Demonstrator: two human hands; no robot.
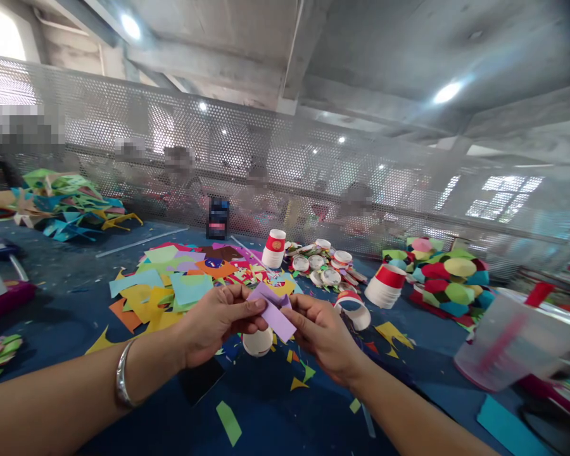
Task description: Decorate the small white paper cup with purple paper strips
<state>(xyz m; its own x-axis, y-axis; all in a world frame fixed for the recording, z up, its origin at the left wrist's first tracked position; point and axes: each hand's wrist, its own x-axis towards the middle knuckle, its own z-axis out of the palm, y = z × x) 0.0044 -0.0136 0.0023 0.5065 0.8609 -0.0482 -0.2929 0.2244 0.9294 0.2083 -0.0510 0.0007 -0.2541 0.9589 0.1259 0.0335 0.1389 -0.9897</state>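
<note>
A folded piece of purple paper is held up between both hands, above the middle of the blue table. My left hand pinches its left side between thumb and fingers. On the other side, my right hand grips the paper's right edge. Below and partly behind the hands stands a white paper cup. To the right of my right hand a red and white paper cup lies with its round opening facing me. Scraps of coloured paper are heaped just beyond my left hand.
Upright red and white cups stand farther back, near a pile of round paper-and-cup pieces. A phone leans on the perforated metal screen. On the right stands a clear plastic container; cut paper is piled far left.
</note>
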